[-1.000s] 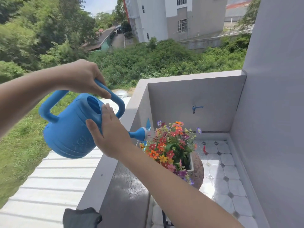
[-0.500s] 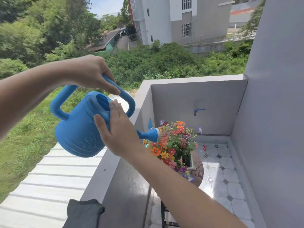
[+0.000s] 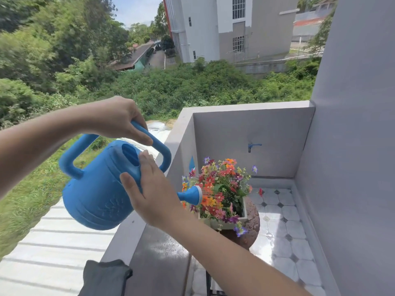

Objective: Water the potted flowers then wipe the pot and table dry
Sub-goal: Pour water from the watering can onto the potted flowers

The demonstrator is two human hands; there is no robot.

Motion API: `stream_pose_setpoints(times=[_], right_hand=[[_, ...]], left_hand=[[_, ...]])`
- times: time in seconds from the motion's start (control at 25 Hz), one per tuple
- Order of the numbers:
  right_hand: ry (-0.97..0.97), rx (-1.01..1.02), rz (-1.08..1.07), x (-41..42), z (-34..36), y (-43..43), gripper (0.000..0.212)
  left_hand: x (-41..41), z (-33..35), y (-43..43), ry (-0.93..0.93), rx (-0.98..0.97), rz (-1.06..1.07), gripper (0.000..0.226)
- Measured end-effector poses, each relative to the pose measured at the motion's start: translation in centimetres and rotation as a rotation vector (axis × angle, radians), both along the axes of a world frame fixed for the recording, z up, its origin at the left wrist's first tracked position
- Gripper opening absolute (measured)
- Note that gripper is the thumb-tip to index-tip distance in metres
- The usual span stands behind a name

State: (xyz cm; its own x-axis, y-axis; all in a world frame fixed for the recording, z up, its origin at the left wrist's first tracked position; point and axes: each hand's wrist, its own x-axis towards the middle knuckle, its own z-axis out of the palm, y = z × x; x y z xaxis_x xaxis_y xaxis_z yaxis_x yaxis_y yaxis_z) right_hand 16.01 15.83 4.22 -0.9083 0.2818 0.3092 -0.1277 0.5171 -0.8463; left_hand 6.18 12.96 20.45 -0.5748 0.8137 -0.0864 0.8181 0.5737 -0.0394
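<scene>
Surfaces: mostly plastic, stone, tile.
Blue moulded-plastic watering can (image 3: 96,195) semi-gloss; round speckled brown stone-look table (image 3: 253,221) rough; white floor tiles (image 3: 284,229) wet-glossy; grey cloth (image 3: 104,278) matt.

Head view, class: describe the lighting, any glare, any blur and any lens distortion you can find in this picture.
Head view: hard sunlight, strong shadow across the balcony wall; glare on the wet ledge and floor tiles; trees at the left edge smeared; wide-angle bending tilts the building; the watering can, both hands and the flowers are fairly sharp.
</scene>
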Motion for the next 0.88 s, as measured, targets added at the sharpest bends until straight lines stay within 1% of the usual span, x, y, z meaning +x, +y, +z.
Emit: stream_pose_setpoints(times=[0.16, 0.36, 0.56, 0.72, 0.88], right_hand=[[0.06, 0.032, -0.056, 1.1, 0.0, 0.9, 0.065], [0.031, 0.082, -0.012, 0.1, 1.2, 3.0, 0.065], [-0.029, 0.063, 0.076, -0.5, 1.2, 2.7, 0.065], [-0.034, 0.003, 0.056, 0.2, 1.0, 1.8, 0.065], [-0.021, 0.001, 0.023, 1.0, 1.1, 2.5, 0.065]], left_hand=[[0.8, 0.2, 0.8, -0.015, 0.035, -0.044, 0.017], [0.6, 0.8, 1.3, 0.062, 0.101, -0.024, 0.026], [-0.1, 0.3, 1.1, 0.065, 0.048, 0.018, 0.023], [-0.1, 0.3, 1.3, 0.029, 0.005, 0.012, 0.019], [0.0, 0.3, 2.0, -0.015, 0.033, -0.001, 0.021]])
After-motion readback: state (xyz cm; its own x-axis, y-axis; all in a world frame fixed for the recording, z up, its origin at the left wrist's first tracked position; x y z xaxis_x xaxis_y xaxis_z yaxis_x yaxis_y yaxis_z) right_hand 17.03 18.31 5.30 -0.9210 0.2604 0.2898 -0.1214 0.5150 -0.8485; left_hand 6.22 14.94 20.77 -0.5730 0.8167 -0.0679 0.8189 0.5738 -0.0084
